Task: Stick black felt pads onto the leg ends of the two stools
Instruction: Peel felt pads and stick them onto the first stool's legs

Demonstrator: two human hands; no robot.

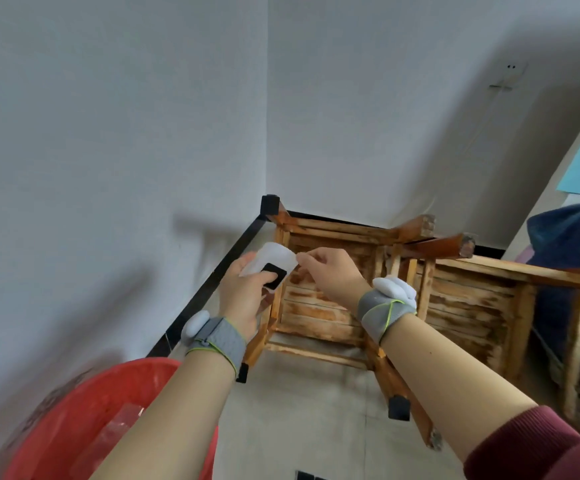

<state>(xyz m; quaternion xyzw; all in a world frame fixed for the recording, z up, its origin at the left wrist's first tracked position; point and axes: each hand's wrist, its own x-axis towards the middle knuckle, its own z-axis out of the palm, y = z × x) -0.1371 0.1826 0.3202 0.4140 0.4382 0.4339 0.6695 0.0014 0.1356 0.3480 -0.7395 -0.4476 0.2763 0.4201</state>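
Two wooden stools lie upturned on the floor in the room's corner, the left stool point(319, 306) under my hands, the right stool point(472, 299) beside it. Black felt pads cap three leg ends of the left stool, at the far left leg end point(269, 204), the near left leg end point(242, 372) and the near right leg end point(399, 407). My left hand point(247, 292) holds a black felt pad point(274, 274) on its white backing sheet point(274, 256). My right hand point(330, 271) pinches the sheet's right edge. Bare leg ends point(427, 226) stick up at the back.
A red plastic basin point(84, 424) stands at the lower left, close to my left forearm. White walls meet in the corner behind the stools, with a black skirting point(212, 275). A dark blue bundle point(572, 237) sits at the right.
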